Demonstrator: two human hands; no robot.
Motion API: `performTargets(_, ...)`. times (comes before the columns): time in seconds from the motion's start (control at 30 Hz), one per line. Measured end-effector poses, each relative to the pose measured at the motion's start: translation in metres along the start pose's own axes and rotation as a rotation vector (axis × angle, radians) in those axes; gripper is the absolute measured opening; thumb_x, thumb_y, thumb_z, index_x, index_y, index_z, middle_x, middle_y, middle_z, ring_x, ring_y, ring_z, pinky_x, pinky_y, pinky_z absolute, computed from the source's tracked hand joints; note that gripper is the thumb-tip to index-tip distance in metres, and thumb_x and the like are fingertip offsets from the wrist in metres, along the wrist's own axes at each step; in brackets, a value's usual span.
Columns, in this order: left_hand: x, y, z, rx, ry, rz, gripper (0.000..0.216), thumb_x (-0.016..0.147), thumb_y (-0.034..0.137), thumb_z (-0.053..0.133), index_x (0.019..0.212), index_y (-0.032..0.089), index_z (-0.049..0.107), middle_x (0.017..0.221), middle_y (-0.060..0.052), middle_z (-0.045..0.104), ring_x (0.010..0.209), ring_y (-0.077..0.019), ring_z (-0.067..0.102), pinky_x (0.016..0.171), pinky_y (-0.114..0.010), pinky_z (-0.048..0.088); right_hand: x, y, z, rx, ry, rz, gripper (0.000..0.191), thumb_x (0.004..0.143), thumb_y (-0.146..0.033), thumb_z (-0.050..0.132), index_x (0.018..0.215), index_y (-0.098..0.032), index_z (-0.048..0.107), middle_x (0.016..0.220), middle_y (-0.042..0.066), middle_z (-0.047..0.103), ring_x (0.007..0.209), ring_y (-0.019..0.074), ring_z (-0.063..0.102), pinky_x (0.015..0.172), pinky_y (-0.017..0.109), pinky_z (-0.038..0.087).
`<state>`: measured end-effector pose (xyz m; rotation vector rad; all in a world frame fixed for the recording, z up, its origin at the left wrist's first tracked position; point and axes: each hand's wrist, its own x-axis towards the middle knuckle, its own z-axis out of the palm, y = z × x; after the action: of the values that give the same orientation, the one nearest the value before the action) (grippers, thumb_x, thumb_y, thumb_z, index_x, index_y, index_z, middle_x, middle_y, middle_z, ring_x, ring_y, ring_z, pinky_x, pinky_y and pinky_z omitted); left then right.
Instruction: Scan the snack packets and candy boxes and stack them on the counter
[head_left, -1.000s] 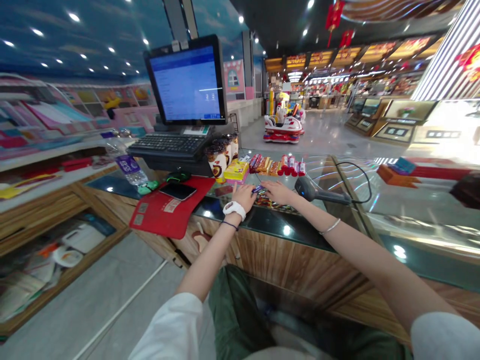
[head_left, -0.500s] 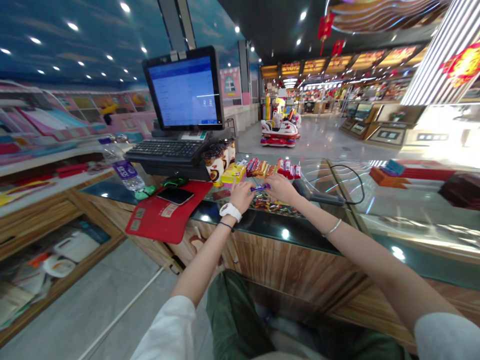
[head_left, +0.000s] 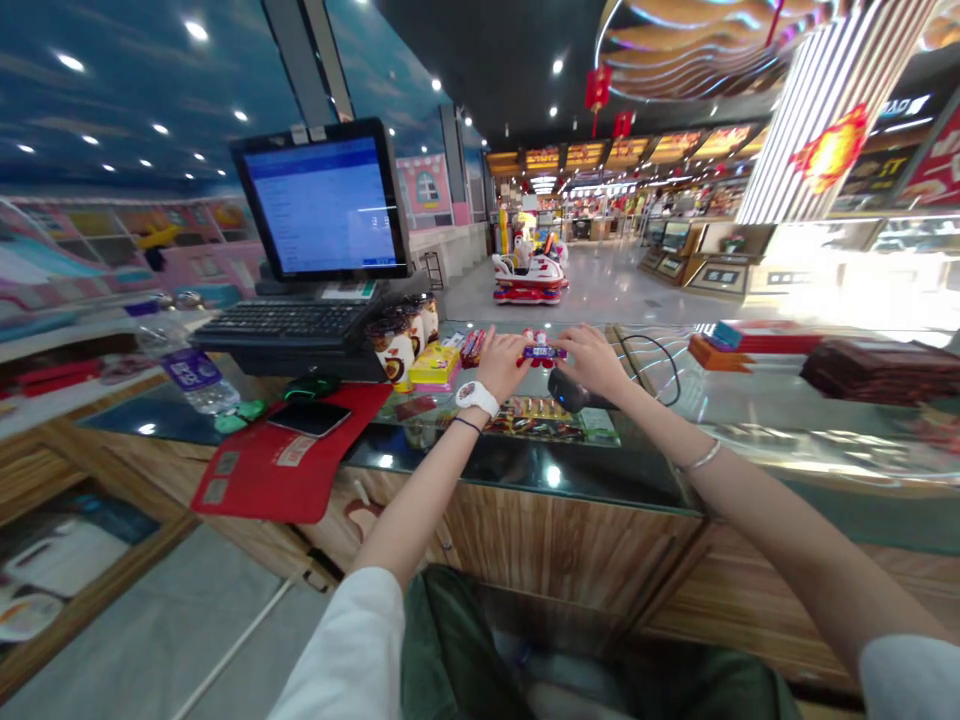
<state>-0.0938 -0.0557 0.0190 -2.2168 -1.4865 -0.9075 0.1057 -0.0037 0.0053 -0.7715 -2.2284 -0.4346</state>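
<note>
A small purple candy pack (head_left: pixel 544 352) with white lettering is held level above the glass counter. My left hand (head_left: pixel 502 365) pinches its left end, and my right hand (head_left: pixel 598 362) grips the right end. Red-and-white candy packs (head_left: pixel 528 338) sit just behind it. More wrapped candy (head_left: pixel 472 347) lies left of my left hand, partly covered by it. Beside that is a yellow pack (head_left: pixel 435 364). Below my right hand, a black barcode scanner (head_left: pixel 568 390) rests on the glass, partly hidden by my wrist.
At the left stand a monitor (head_left: pixel 322 205), a keyboard (head_left: pixel 289 318), lidded cups (head_left: pixel 395 358) and a water bottle (head_left: pixel 196 378). A phone (head_left: pixel 309 418) lies on a red mat (head_left: pixel 274 475). Dark red packets (head_left: pixel 877 368) are stacked at the right. The scanner's cable (head_left: pixel 677 370) loops behind it.
Both hands have moved rightward along the row of candy with the purple pack between them. The pack's lettering now faces me more. The camera view has turned to the right.
</note>
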Motion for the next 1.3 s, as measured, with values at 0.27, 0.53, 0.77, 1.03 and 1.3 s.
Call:
performTargets(0.27, 0.036, 0.025, 0.028, -0.073, -0.007, 0.137, 0.019, 0.088, 0.020, 0.062, 0.106, 0.025, 0.066, 0.113, -0.001, 0.072, 0.113, -0.0212, 0.062, 0.125, -0.051, 0.016, -0.023, 0.040, -0.018, -0.042, 0.059, 0.068, 0.025, 0.086, -0.021, 0.058, 0.106, -0.024, 0.073, 0.099, 0.006, 0.068, 0.097, 0.0241, 0.062, 0.110, 0.048, 0.037)
performTargets(0.53, 0.046, 0.032, 0.058, -0.244, 0.063, 0.025, 0.021, 0.091, 0.029, 0.063, 0.110, 0.021, 0.063, 0.114, -0.005, 0.072, 0.112, -0.0208, 0.063, 0.118, -0.047, 0.030, -0.044, 0.055, -0.015, -0.030, 0.110, 0.151, 0.026, 0.087, -0.021, 0.056, 0.108, -0.024, 0.071, 0.102, 0.006, 0.068, 0.104, 0.0243, 0.062, 0.113, 0.051, 0.036)
performTargets(0.77, 0.038, 0.028, 0.057, -0.341, 0.053, -0.016, 0.005, 0.089, 0.023, 0.062, 0.094, 0.024, 0.065, 0.103, -0.001, 0.075, 0.102, -0.0197, 0.066, 0.117, -0.045, 0.032, -0.045, 0.046, -0.017, -0.007, 0.102, 0.162, 0.025, 0.089, -0.020, 0.053, 0.107, -0.025, 0.069, 0.110, 0.008, 0.067, 0.109, 0.0254, 0.060, 0.112, 0.052, 0.037)
performTargets(1.03, 0.033, 0.031, 0.062, -0.312, 0.123, 0.023, 0.009, 0.091, 0.018, 0.056, 0.092, 0.023, 0.064, 0.102, -0.001, 0.073, 0.107, -0.0188, 0.065, 0.117, -0.042, 0.033, -0.046, 0.037, -0.015, 0.004, 0.187, 0.178, 0.018, 0.093, -0.022, 0.050, 0.099, -0.025, 0.066, 0.101, 0.005, 0.070, 0.101, 0.0228, 0.063, 0.114, 0.051, 0.036)
performTargets(1.3, 0.029, 0.034, 0.062, -0.242, 0.107, 0.038, 0.007, 0.089, 0.021, 0.061, 0.093, 0.025, 0.065, 0.107, -0.002, 0.073, 0.111, -0.0211, 0.063, 0.118, -0.045, 0.032, -0.047, 0.036, -0.014, 0.004, 0.184, 0.182, 0.019, 0.093, -0.021, 0.050, 0.098, -0.026, 0.067, 0.102, 0.005, 0.069, 0.104, 0.0226, 0.062, 0.115, 0.053, 0.033)
